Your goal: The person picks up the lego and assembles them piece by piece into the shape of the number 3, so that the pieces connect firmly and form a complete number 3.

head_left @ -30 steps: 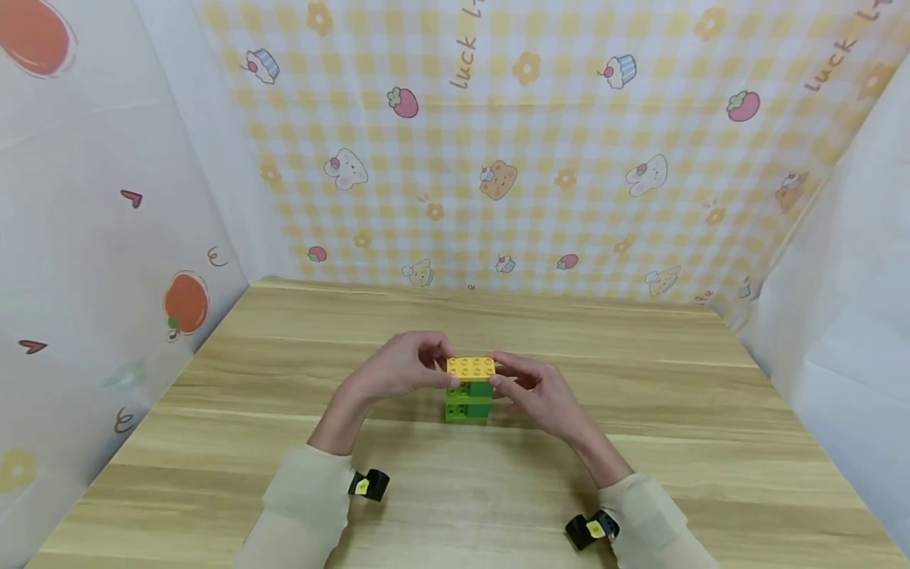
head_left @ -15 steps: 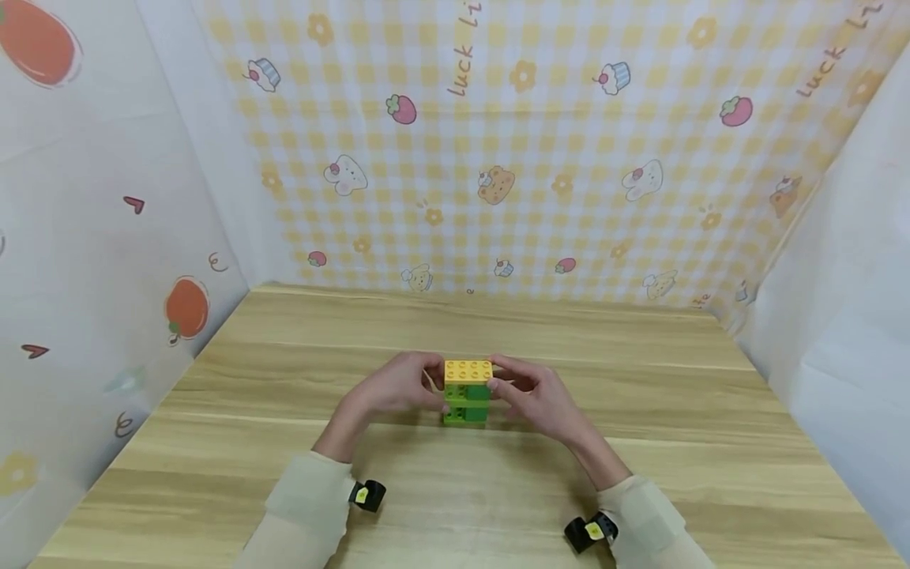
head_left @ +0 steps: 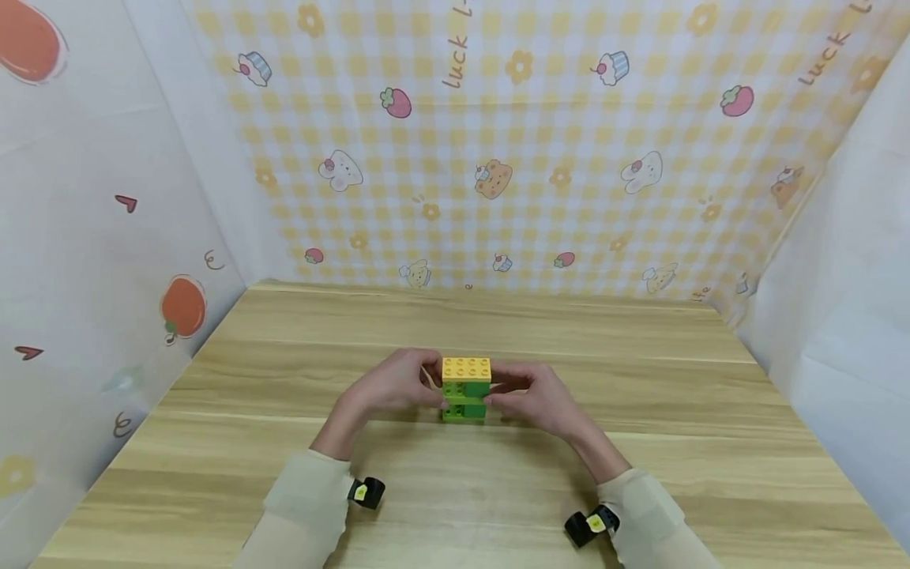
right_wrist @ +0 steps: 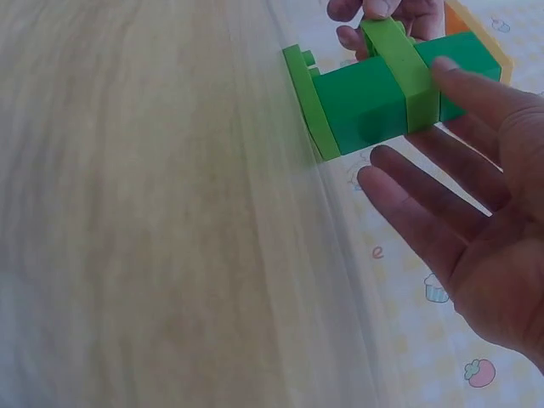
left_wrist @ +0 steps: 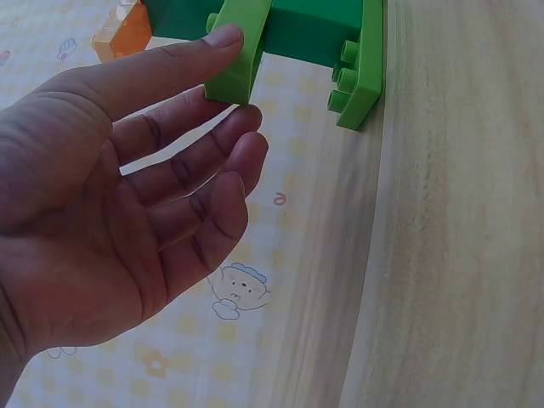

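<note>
A stack of toy building bricks stands upright at mid-table. Its yellow top brick [head_left: 466, 369] shows several studs. Below it come an upper dark green block [right_wrist: 460, 61], a light green middle plate [left_wrist: 240, 64], a lower dark green block [right_wrist: 361, 104] and a light green base plate [left_wrist: 364, 85]. From the left, my left hand [head_left: 400, 383] pinches the end of the middle plate between thumb and fingers. On the other side, my right hand [head_left: 535, 399] holds the stack at the middle plate, thumb in front and index finger behind. Its other fingers are spread loosely.
The wood-grain table [head_left: 455, 482] extends around the stack. A yellow-checked cloth [head_left: 455, 142] hangs behind it, with white cloth walls [head_left: 85, 237] at both sides. Each wrist wears a small black camera [head_left: 368, 493].
The yellow brick has come down slightly onto the stack. The left thumb, then the right thumb, has slid down from the yellow brick to the level of the middle plate.
</note>
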The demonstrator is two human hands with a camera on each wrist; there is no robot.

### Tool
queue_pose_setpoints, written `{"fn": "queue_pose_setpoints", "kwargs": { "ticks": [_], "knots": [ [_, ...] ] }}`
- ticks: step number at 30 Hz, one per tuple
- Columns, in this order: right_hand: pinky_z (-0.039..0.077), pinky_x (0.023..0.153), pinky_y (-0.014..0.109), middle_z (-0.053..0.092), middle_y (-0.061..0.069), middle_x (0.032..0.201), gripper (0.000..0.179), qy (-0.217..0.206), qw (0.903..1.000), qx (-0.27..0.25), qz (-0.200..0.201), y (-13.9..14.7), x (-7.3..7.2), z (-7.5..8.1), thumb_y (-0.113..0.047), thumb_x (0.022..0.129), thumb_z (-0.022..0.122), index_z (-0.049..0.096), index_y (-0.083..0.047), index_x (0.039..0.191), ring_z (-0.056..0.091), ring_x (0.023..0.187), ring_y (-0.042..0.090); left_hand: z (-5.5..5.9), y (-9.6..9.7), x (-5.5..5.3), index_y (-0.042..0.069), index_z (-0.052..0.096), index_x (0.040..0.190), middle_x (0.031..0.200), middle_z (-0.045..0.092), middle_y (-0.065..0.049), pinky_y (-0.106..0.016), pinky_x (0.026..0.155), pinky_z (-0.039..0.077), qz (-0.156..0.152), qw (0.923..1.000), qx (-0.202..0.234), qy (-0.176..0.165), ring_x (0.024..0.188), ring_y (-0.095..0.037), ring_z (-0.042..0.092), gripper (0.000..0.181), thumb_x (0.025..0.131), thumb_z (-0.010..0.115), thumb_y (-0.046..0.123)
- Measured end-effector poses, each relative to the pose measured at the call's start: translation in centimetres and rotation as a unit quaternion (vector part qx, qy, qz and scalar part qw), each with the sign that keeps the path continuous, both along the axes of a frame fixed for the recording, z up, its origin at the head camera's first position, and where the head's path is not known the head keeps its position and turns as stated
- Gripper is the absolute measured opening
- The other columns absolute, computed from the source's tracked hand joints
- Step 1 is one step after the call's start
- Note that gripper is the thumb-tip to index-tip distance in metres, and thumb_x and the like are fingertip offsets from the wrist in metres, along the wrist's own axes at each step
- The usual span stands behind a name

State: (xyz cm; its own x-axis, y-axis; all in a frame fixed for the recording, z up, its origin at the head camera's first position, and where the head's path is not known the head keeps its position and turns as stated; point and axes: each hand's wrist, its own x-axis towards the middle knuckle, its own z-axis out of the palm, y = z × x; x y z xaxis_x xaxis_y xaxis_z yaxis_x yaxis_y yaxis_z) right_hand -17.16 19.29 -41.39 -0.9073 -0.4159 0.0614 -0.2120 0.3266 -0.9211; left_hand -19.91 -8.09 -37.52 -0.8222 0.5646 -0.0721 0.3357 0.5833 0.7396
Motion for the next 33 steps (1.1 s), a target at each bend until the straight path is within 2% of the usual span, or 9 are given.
{"fn": "queue_pose_setpoints", "kwargs": {
  "ticks": [5,11,18,22,25,29,33],
  "knots": [
    [0.064,0.078,0.031,0.075,0.016,0.127,0.047,0.007,0.9999,0.014,0.003,-0.1,-0.1,-0.1,-0.016,0.093,0.082,0.07,-0.008,0.137,0.075,0.113,0.032,0.0,-0.1,0.0,0.012,0.07,0.101,0.098,0.067,-0.003,-0.032,0.075,0.052,0.0,1.0,0.001,-0.003,0.084,-0.016,0.062,0.026,0.082,0.088,0.015],
    [0.061,0.087,0.027,0.076,0.012,0.128,0.044,0.027,0.9995,0.017,-0.009,-0.2,0.0,0.1,-0.019,0.095,0.081,0.071,-0.009,0.136,0.074,0.116,0.028,0.1,-0.3,0.0,0.011,0.073,0.105,0.099,0.07,-0.001,-0.033,0.08,0.053,0.009,0.9999,0.01,-0.004,0.086,-0.015,0.064,0.026,0.084,0.087,0.016],
    [0.064,0.082,0.034,0.072,0.019,0.133,0.047,-0.018,0.9979,-0.045,-0.042,-0.4,0.1,0.5,-0.02,0.097,0.078,0.067,-0.005,0.141,0.076,0.111,0.026,0.1,-0.5,-0.2,0.006,0.075,0.119,0.103,0.074,-0.002,-0.035,0.088,0.055,0.031,0.9973,0.062,-0.023,0.093,-0.016,0.066,0.034,0.089,0.084,0.02],
    [0.065,0.082,0.042,0.073,0.021,0.131,0.047,-0.041,0.9935,-0.082,-0.068,-0.7,0.0,0.6,-0.017,0.098,0.077,0.064,-0.002,0.141,0.077,0.107,0.022,0.2,-0.5,-0.3,0.004,0.074,0.12,0.104,0.074,-0.005,-0.033,0.087,0.056,0.046,0.9939,0.093,-0.036,0.095,-0.017,0.067,0.035,0.091,0.084,0.018],
    [0.064,0.084,0.046,0.076,0.02,0.123,0.041,-0.056,0.9878,-0.109,-0.095,-0.9,0.1,0.7,-0.015,0.098,0.076,0.064,0.0,0.134,0.078,0.102,0.018,0.2,-0.4,-0.4,0.004,0.072,0.119,0.105,0.074,-0.007,-0.032,0.084,0.056,0.063,0.9904,0.11,-0.055,0.096,-0.017,0.067,0.032,0.092,0.083,0.019],
    [0.064,0.084,0.048,0.079,0.016,0.11,0.031,-0.053,0.9835,-0.127,-0.117,-1.2,0.1,0.7,-0.011,0.1,0.073,0.067,0.007,0.125,0.078,0.093,0.014,0.1,-0.2,-0.4,0.005,0.073,0.114,0.104,0.075,-0.007,-0.034,0.082,0.058,0.093,0.985,0.126,-0.073,0.094,-0.019,0.07,0.028,0.092,0.082,0.021],
    [0.064,0.083,0.046,0.079,0.017,0.105,0.028,-0.042,0.9812,-0.137,-0.129,-1.6,0.0,0.5,-0.008,0.1,0.072,0.069,0.011,0.122,0.078,0.089,0.013,-0.3,0.2,-0.4,0.004,0.076,0.108,0.102,0.078,-0.008,-0.039,0.081,0.062,0.119,0.9796,0.143,-0.076,0.093,-0.028,0.074,0.024,0.093,0.082,0.021]
  ]
}}
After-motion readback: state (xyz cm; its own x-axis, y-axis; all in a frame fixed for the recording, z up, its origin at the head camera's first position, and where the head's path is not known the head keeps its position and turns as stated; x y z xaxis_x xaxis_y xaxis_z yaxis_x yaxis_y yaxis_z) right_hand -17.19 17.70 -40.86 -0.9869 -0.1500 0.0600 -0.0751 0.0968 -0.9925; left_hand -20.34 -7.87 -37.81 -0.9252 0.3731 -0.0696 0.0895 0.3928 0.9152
